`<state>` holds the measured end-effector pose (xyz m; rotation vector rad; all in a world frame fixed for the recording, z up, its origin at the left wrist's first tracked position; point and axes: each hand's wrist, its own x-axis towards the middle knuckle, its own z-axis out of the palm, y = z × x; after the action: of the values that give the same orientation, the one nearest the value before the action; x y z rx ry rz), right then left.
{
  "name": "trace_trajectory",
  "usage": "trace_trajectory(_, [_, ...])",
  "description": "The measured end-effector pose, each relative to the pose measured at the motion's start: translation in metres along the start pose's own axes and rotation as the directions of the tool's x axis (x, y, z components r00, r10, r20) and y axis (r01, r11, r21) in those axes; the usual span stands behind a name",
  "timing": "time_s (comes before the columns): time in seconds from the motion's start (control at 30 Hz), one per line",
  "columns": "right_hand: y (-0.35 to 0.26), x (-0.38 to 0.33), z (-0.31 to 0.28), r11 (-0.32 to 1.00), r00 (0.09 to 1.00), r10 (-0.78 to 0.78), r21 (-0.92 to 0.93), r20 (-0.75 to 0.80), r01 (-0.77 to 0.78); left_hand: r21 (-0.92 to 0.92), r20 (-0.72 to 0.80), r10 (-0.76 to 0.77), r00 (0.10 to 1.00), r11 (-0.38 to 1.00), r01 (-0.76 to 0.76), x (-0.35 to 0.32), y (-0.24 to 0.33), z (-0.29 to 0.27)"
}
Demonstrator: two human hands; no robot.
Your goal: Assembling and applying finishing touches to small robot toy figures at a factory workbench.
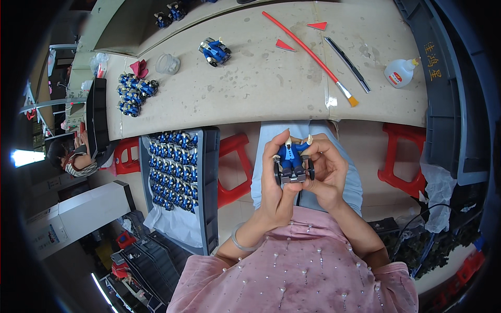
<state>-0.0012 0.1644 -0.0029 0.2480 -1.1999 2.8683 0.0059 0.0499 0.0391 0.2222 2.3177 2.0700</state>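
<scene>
A small blue toy figure on black wheels [292,160] is held upright over my lap, below the table edge. My left hand [275,180] grips it from the left and underneath, thumb along its side. My right hand [327,169] closes on its right side, fingers curled over the top near the white horns. Both hands touch the toy at once.
The beige table [250,88] carries a red-handled brush [313,55], a black strip [347,63], a white glue bottle [399,71], a finished blue toy [214,51], a clear cup [168,63] and a pile of toys [133,94]. A grey crate [210,188] of several toys stands left. Red stools [399,156] stand below; another person [73,156] sits far left.
</scene>
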Motion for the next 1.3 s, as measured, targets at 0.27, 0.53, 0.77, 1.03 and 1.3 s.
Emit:
trace_trajectory(0.27, [0.0,0.0,0.001,1.0,1.0,0.013,-0.006,-0.011,-0.013,0.019,0.0,0.014,1.0,1.0,-0.014,0.001,0.0,0.0])
trace_trajectory(0.53, [0.001,0.001,-0.002,0.999,0.999,0.041,0.015,-0.008,-0.041,-0.068,0.009,-0.034,0.999,0.997,0.034,0.0,-0.003,0.0])
trace_trajectory(0.77, [0.004,0.0,-0.01,0.994,0.997,0.081,0.076,-0.018,-0.08,-0.047,0.014,-0.078,0.997,0.996,0.079,0.001,-0.003,-0.001])
trace_trajectory(1.03, [0.002,0.001,-0.011,0.991,0.993,0.118,0.072,-0.026,-0.116,-0.104,0.012,-0.187,0.982,0.977,0.187,0.006,0.008,-0.002])
trace_trajectory(1.3, [-0.002,0.004,-0.016,0.999,0.999,0.05,-0.003,-0.017,-0.051,-0.193,0.082,-0.176,0.981,0.963,0.189,0.008,0.001,-0.013])
